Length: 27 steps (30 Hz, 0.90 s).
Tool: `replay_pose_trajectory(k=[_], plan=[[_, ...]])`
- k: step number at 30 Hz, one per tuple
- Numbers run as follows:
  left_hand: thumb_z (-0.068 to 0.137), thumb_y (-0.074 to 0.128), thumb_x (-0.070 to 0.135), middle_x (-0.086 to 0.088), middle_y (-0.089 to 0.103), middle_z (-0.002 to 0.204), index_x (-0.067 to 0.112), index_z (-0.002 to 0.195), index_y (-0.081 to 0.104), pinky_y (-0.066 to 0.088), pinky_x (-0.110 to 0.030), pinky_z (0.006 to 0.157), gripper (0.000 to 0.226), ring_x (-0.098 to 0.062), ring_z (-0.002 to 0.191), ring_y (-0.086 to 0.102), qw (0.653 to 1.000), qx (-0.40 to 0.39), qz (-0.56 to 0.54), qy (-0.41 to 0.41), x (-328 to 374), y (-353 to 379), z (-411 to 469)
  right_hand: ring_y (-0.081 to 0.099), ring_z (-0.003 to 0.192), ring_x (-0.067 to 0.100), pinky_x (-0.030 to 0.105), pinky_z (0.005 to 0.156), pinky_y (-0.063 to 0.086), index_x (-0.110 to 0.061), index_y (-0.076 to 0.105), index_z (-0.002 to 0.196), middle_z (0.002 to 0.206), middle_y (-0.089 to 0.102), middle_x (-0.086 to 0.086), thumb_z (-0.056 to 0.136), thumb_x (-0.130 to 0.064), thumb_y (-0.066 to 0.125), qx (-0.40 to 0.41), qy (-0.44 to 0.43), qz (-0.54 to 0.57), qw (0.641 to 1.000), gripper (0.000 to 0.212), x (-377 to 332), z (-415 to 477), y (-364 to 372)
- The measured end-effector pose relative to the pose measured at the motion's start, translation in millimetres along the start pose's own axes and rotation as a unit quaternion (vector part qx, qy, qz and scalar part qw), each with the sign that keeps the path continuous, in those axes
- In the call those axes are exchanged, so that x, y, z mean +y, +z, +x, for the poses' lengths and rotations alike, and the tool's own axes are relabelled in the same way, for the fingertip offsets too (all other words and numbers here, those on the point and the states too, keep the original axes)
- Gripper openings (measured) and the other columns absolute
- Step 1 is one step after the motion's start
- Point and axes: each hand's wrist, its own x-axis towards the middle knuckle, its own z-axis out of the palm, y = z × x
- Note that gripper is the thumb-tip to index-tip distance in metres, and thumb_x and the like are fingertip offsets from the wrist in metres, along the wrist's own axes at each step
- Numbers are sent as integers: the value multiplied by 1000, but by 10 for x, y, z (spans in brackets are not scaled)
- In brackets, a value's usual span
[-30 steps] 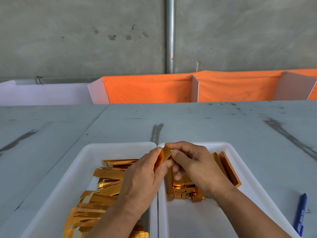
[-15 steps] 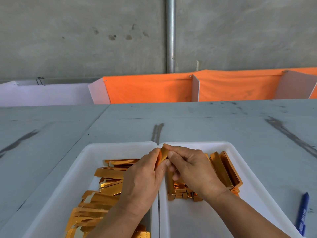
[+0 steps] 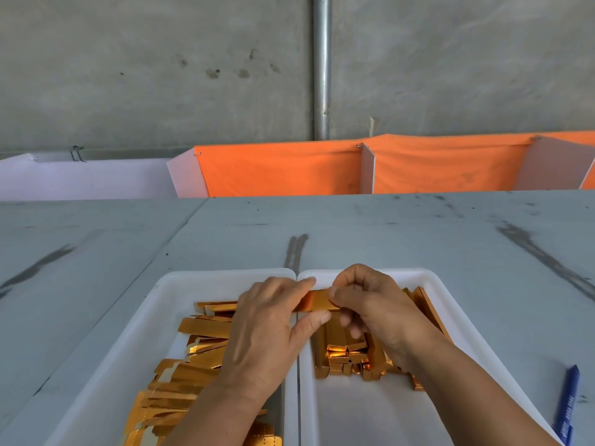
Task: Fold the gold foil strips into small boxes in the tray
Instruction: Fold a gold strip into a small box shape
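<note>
Fingers [image 3: 302, 283] of the left hand [image 3: 267, 333] pinched the left end of a gold strip [image 3: 317, 301], with the index finger along its far edge and the thumb under its near edge. On the right hand [image 3: 383, 313] the fingers [image 3: 354, 278] were curled over the other end, and the thumb tip pressed on the strip's face. The strip lay roughly level between the two hands, held up above the seam where two white trays met side by side.

The left tray [image 3: 151, 317] held a loose heap of flat strips [image 3: 193, 362], overlapping at many angles, some showing pale tabs at their ends. The left wrist and forearm crossed over the near part of this heap. The right tray [image 3: 354, 413] held folded boxes [image 3: 341, 355] bunched in its far half, partly hidden under the right hand. A few more leaned against its right wall.

Both trays sat on a grey, scuffed tabletop [image 3: 402, 239]. A blue pen [image 3: 567, 403] lay on it just beside the right tray's right rim. Along the far edge of the tabletop hung orange cloth [image 3: 283, 172], split by white boards [image 3: 367, 169]. Behind it rose a concrete wall [image 3: 128, 75] with an upright metal pipe [image 3: 322, 66].
</note>
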Motion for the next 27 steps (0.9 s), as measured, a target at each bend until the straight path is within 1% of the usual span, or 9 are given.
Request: replay_pose_trajectory(k=[4, 8, 10, 14, 17, 19, 21, 23, 27], plan=[[71, 47, 73, 3, 34, 141, 33, 142, 37, 44, -37, 94, 82, -20, 128, 39, 986, 131, -45, -95, -29, -36, 43, 61, 50, 17, 22, 50, 51, -11, 65, 93, 65, 66, 11, 95, -9, 62, 15, 16, 103, 994, 4, -34, -4, 5], [68, 48, 73, 12, 36, 143, 35, 148, 22, 41, -20, 87, 92, -1, 124, 41, 944, 115, -234, -204, -38, -43, 61, 73, 67, 22, 24, 55, 59, -5, 63, 96, 77, 72, 15, 94, -4, 63, 1, 41, 179, 983, 2, -51, -20, 49], [69, 49, 73, 21, 46, 137, 41, 145, 27, 37, -13, 87, 85, 5, 117, 48, 907, 63, -350, -226, -44, -50, 67, 74, 70, 23, 25, 57, 60, -4, 61, 97, 78, 73, 15, 94, -2, 62, -20, 53, 201, 978, 3, -70, -34, 59], [84, 54, 55, 7, 65, 123, 34, 129, 57, 44, -34, 100, 50, -10, 116, 60, 816, 10, -542, -202, -54, -74, 94, 74, 68, 22, 24, 55, 58, -3, 61, 94, 77, 72, 17, 95, 0, 59, -71, 76, 209, 972, 4, -99, -68, 72], [81, 61, 48, -1, 70, 113, 33, 106, 71, 46, -36, 95, 31, -16, 111, 64, 771, 13, -605, -200, -26, -113, 95, 72, 65, 20, 24, 54, 57, -6, 61, 90, 71, 69, 13, 95, 0, 59, -95, 86, 184, 974, 8, -90, -90, 103], [75, 65, 48, -3, 72, 108, 38, 103, 71, 49, -34, 89, 31, -16, 107, 66, 759, 17, -615, -214, -17, -117, 88, 72, 67, 20, 26, 58, 58, -7, 62, 90, 74, 69, 14, 96, -3, 60, -104, 88, 139, 981, 7, -77, -105, 130], [70, 67, 51, -3, 73, 98, 39, 101, 71, 52, -35, 84, 34, -16, 97, 69, 778, 41, -587, -218, -18, -108, 79, 72, 73, 19, 27, 63, 58, -10, 66, 90, 85, 71, 17, 97, -9, 60, -82, 68, 60, 993, 9, -55, -111, 154], [66, 68, 54, 3, 73, 89, 42, 98, 71, 54, -29, 78, 34, -11, 88, 69, 827, 74, -516, -212, -7, -98, 64, 71, 77, 16, 25, 64, 56, -12, 68, 91, 94, 71, 17, 96, -17, 62, -39, 34, 9, 999, 9, -48, -108, 163], [70, 70, 53, 15, 68, 84, 38, 95, 68, 49, -10, 66, 29, -3, 83, 64, 925, 102, -328, -166, 31, -49, 25, 67, 72, 13, 24, 63, 53, -15, 67, 94, 82, 68, 7, 92, -28, 67, -18, -46, 16, 999, 13, -80, -125, 156]])
